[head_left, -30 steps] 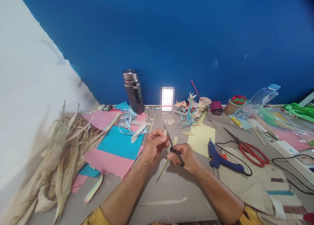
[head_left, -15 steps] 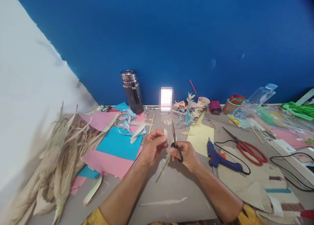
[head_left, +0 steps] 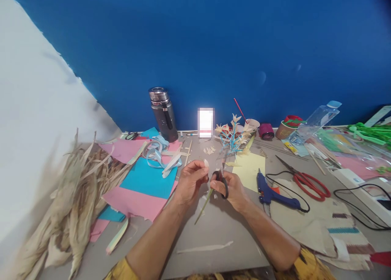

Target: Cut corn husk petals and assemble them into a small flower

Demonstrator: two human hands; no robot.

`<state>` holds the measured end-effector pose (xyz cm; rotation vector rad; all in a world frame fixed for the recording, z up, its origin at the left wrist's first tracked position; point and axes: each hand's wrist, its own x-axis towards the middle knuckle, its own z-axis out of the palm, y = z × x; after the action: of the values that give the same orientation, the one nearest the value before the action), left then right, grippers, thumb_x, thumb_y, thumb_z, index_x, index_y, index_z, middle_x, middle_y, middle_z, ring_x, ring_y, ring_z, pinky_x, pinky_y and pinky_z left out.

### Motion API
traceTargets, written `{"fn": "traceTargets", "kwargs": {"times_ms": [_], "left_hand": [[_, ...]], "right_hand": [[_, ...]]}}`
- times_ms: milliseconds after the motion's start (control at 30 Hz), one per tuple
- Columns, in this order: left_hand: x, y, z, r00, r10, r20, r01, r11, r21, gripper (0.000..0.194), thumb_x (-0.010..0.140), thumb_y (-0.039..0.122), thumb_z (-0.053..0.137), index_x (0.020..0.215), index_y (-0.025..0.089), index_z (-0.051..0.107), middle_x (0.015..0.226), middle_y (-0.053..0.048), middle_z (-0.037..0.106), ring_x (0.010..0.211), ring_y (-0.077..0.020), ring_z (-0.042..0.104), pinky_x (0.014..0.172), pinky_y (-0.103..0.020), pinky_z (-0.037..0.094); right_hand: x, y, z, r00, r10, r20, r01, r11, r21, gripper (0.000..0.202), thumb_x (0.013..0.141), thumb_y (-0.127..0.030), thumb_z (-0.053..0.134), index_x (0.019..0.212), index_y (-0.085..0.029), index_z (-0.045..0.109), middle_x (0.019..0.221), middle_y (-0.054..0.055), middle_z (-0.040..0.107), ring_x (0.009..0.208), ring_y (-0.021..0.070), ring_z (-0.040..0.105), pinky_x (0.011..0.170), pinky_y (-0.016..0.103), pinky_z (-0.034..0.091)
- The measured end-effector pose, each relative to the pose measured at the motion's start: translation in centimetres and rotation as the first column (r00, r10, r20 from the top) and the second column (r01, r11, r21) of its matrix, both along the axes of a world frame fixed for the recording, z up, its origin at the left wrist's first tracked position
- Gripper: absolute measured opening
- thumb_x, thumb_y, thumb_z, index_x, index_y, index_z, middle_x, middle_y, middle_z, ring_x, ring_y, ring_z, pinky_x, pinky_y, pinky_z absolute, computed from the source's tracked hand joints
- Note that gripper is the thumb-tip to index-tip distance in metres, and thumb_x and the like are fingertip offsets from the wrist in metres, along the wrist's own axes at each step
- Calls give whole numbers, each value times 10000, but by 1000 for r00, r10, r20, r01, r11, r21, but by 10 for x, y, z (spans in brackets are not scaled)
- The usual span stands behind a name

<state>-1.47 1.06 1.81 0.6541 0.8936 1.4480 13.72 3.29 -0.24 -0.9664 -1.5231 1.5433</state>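
Observation:
Between the thumb and fingers of my left hand [head_left: 192,181] is a small pale petal-shaped piece [head_left: 207,163], its tip pointing up. My right hand [head_left: 229,187] has its fingers in the black handles of small scissors [head_left: 224,184], whose blades point up and away and look blurred. A thin green strip [head_left: 203,208] slants down toward the table from below the right fingertips; its upper end is partly hidden. Small pale scraps [head_left: 209,150] lie beyond my hands, near blue-stemmed pale flowers [head_left: 234,137].
Dried husks [head_left: 71,202], blue paper [head_left: 149,178] and a dark flask [head_left: 164,117] are at left. At right are yellow paper [head_left: 252,170], a blue glue gun [head_left: 276,196], red-handled scissors [head_left: 311,186], a cloth [head_left: 305,227] and a power strip [head_left: 360,196]. A long pale strip [head_left: 204,248] lies in front.
The scissors in my right hand have turned, their blades now tilting further right and away from the pale piece. My left hand is nearly unmoved. The view has shifted slightly.

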Motion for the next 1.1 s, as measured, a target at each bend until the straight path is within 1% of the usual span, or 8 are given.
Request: {"fn": "traceTargets", "kwargs": {"times_ms": [100,167,300,433,667,767,933,1100], "left_hand": [[6,-1,-3,1000,-9,5,9,999,-43,209,624,230,840,700,170,655,623,33,597,540,-82,512,595,-243,412],[12,-3,-5,998,-45,45,49,996,-78,215,621,229,844,705,170,655,654,22,617,541,-81,505,585,-243,406],[19,-6,-7,985,-115,128,129,986,-105,222,621,231,840,696,165,642,605,31,570,519,-74,467,549,-228,374],[18,-7,-6,979,-165,120,179,978,-111,208,629,240,821,722,163,651,613,24,580,521,-79,479,546,-229,378],[16,-6,-3,993,-113,-28,110,990,-90,195,651,253,808,691,168,638,608,25,585,527,-80,485,559,-223,364],[13,-5,-4,995,-65,-72,60,996,-69,169,666,239,791,686,171,638,624,24,583,548,-83,492,582,-228,378],[2,-3,-4,968,82,-238,-70,996,58,103,721,204,727,693,180,631,614,23,557,596,-108,520,624,-249,405],[0,-3,-1,968,78,-239,-64,996,69,108,739,208,704,695,182,608,613,20,562,599,-120,538,616,-258,416]], "right_hand": [[-2,2,3,976,-210,-63,209,978,-22,371,629,-439,772,842,-172,627,685,-4,593,590,127,482,555,250,399],[-1,2,4,964,-254,-74,255,967,-5,334,633,-400,751,843,-177,620,699,-2,605,595,129,500,562,253,417],[0,2,7,964,-257,-66,257,966,-11,300,622,-384,731,807,-191,595,630,-16,583,538,129,510,509,248,424],[1,3,10,974,-209,-81,207,978,-36,273,615,-361,722,775,-188,583,600,-18,581,516,131,531,507,250,445],[2,4,13,984,-178,-30,178,984,-13,273,612,-355,745,748,-182,583,584,-41,529,508,107,466,485,230,388],[4,4,13,993,-114,-4,114,993,-21,302,643,-408,759,737,-177,590,575,-44,510,517,103,444,490,225,362],[8,5,7,983,163,84,-162,987,-17,439,672,-566,763,664,-157,601,562,-25,517,512,100,417,470,219,308],[9,4,1,947,257,195,-261,965,-6,551,693,-680,707,576,-162,564,522,-8,533,484,96,401,443,213,257]]}}
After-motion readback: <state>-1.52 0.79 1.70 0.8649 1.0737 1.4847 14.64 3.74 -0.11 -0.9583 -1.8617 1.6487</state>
